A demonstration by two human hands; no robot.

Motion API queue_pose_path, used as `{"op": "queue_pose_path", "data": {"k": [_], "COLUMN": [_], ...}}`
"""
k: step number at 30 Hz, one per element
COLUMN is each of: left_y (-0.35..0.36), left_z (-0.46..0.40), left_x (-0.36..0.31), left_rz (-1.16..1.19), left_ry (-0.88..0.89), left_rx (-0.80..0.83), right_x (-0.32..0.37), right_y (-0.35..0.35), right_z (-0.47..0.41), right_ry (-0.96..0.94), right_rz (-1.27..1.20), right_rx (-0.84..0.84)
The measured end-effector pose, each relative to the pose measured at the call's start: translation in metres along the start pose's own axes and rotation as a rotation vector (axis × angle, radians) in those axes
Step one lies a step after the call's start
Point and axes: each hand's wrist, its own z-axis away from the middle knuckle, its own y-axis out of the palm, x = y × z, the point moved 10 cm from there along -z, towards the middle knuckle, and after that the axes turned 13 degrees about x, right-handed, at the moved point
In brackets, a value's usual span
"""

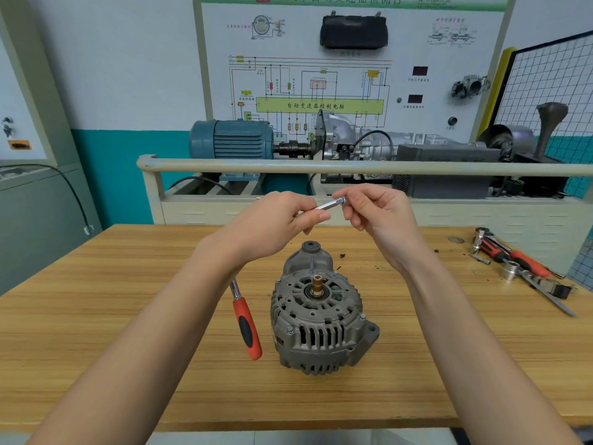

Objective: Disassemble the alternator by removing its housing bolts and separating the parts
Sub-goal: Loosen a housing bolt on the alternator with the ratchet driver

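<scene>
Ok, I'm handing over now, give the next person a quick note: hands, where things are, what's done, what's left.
Left hand and right hand are raised above the alternator, together holding a slim metal extension bar.
The alternator stands upright mid-table, shaft end up, housing halves still together.
A red-handled ratchet lies just left of it; more red-handled tools and a socket lie at the table's right edge.
Done: nothing I can confirm; bolt heads still show on the housing rim.
Left: fit the tool, remove the housing bolts, separate the parts.

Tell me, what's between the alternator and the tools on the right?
Head view: bare wooden table, just dark crumbs, between grey metal alternator and red-handled tools.
</scene>
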Motion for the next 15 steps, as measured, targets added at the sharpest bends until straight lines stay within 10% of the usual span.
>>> {"op": "queue_pose_path", "data": {"k": [15], "left_y": [0.008], "left_z": [-0.009], "left_x": [0.0], "left_rz": [-0.308], "left_ry": [-0.102], "left_rx": [0.013], "right_x": [0.003], "right_y": [0.006], "right_z": [-0.003], "right_ry": [0.067], "right_rz": [0.349], "right_rx": [-0.097]}}
